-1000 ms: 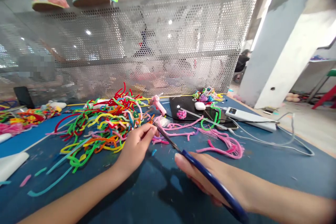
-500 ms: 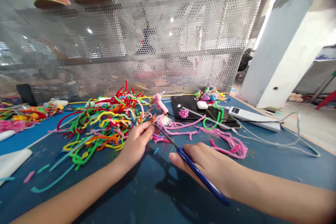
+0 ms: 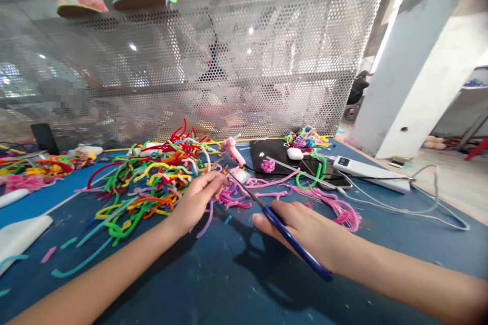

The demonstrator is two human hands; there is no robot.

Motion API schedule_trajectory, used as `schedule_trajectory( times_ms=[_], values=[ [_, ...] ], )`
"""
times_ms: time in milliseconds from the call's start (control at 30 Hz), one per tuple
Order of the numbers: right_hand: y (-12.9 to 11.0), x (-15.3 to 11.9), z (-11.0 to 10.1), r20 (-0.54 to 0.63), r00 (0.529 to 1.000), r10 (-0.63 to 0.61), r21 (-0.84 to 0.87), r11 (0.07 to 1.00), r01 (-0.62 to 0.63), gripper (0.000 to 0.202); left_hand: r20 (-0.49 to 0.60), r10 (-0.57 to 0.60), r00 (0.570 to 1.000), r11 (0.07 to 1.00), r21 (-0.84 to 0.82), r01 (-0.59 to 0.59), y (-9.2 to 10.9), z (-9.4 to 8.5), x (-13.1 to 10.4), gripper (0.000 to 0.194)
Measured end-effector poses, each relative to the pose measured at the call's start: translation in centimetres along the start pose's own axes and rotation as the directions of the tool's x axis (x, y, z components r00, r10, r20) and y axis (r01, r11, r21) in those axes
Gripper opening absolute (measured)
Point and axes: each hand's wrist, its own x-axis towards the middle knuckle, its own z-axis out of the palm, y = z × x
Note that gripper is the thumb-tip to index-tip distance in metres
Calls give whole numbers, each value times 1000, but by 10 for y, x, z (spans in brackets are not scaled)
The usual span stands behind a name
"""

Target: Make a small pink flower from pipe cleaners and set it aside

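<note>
My right hand (image 3: 305, 231) grips a pair of scissors with blue handles (image 3: 301, 251). Their dark blades (image 3: 244, 189) point away to the upper left and look closed or nearly so, with the tips close to my left fingers. My left hand (image 3: 200, 198) is closed, thumb and fingertips pinched together. A purple pipe cleaner (image 3: 206, 221) comes out from beneath those fingers and trails toward me; the pinched part is hidden. Just beyond my left hand spreads a tangled heap of coloured pipe cleaners (image 3: 152, 175). Pink pipe cleaners (image 3: 274, 194) lie past the blades.
A pink glue gun (image 3: 233, 152) stands behind my hands. Near it are a pink beaded-looking ball (image 3: 267, 165), a black mat (image 3: 259, 150), a white earphone case (image 3: 295, 154) and a white power bank (image 3: 369, 175) with cables. A perforated metal screen (image 3: 229, 71) borders the blue table's back.
The scissors' tips have shifted slightly right and up, still near my left fingers. A purple pipe cleaner now shows below my left hand. The whole view has shifted slightly.
</note>
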Motion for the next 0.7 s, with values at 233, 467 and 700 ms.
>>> schedule_trajectory(
  times_ms=[233,467,700],
  values=[
    [6,8,-8,32,999,18,38,999,-19,55,-258,218,941,949,281,-143,38,-44,8,22],
    [-19,24,-1,-206,979,-9,-335,940,-62,72,-300,289,909,923,340,-181,55,-60,5,21],
    [-37,58,6,-340,932,-127,-412,911,-27,80,-243,259,935,958,189,-217,52,-58,4,21]
  ],
)
